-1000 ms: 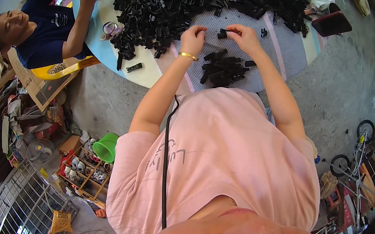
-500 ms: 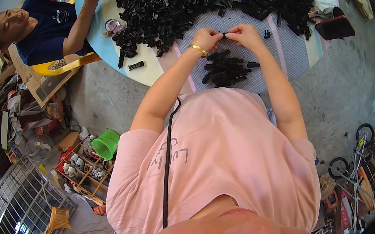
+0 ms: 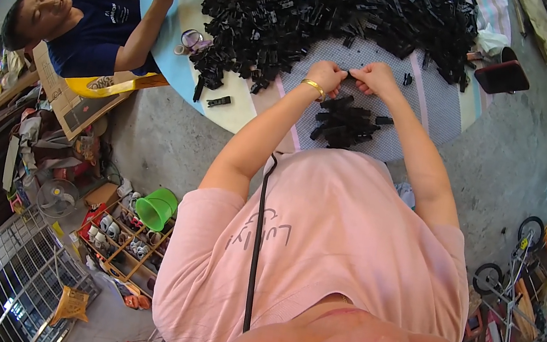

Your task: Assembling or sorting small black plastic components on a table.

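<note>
My left hand [image 3: 326, 76], with a gold bracelet at the wrist, and my right hand [image 3: 377, 79] meet over the table with fingers pinched. Between their fingertips is a small black plastic piece [image 3: 348, 74], mostly covered by the fingers. Just below the hands lies a small heap of black plastic parts [image 3: 345, 125], with a single one at its right side. Beyond them a much larger pile of similar black parts [image 3: 267, 19] spreads across the far side of the table [image 3: 228, 117]. One loose black part [image 3: 408, 79] rests right of my right hand.
A co-worker [image 3: 99, 17] sits at the left, both hands raised together. A roll of tape [image 3: 192, 38] lies by the big pile. At the right table edge are a dark red phone-like object [image 3: 502, 77] and a white plastic bag [image 3: 492, 41]. Another black part [image 3: 219, 102] lies left.
The whole view has shifted, so the table and hands appear farther right and lower. Both my hands stay pinched together at the small black piece.
</note>
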`<state>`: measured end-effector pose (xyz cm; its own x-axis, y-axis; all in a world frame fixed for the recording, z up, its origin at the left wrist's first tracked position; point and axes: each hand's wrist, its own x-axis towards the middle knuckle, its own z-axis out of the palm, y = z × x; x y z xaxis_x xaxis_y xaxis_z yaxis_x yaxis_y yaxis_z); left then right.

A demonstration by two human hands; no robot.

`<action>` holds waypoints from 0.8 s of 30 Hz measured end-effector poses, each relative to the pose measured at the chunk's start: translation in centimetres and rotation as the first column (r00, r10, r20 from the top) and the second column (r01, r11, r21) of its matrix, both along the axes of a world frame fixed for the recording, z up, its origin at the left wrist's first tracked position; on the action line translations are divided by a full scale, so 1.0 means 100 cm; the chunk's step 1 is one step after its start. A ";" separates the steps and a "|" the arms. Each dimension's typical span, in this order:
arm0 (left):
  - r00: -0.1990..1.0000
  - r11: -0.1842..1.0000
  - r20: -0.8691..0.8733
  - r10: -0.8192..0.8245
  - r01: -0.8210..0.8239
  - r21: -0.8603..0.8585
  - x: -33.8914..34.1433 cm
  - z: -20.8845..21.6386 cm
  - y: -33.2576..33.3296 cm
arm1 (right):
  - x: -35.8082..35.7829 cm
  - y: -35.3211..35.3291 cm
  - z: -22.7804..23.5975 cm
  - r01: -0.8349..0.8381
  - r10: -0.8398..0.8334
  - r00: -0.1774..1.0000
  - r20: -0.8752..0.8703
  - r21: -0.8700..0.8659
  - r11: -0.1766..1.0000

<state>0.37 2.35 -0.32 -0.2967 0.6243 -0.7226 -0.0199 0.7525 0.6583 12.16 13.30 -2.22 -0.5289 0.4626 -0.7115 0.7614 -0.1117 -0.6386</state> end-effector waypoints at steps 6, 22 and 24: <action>0.997 0.998 -0.046 -0.058 0.057 -0.018 -0.002 -0.004 -0.002 | 0.002 -0.005 0.006 -0.067 0.068 0.998 -0.008 0.038 0.997; 0.999 0.973 -0.012 0.046 -0.042 0.227 0.001 -0.008 -0.023 | 0.019 -0.011 -0.003 0.083 -0.092 0.971 -0.221 -0.051 0.995; 0.999 0.976 -0.001 0.052 -0.051 0.211 0.002 -0.007 -0.022 | 0.021 -0.012 0.000 0.104 -0.111 0.972 -0.209 -0.042 0.994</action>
<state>0.53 0.16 -0.97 -0.3370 0.7462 -0.5741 -0.0499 0.5948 0.8024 14.23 12.06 -2.27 -0.6169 0.5044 -0.6042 0.5926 -0.2077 -0.7783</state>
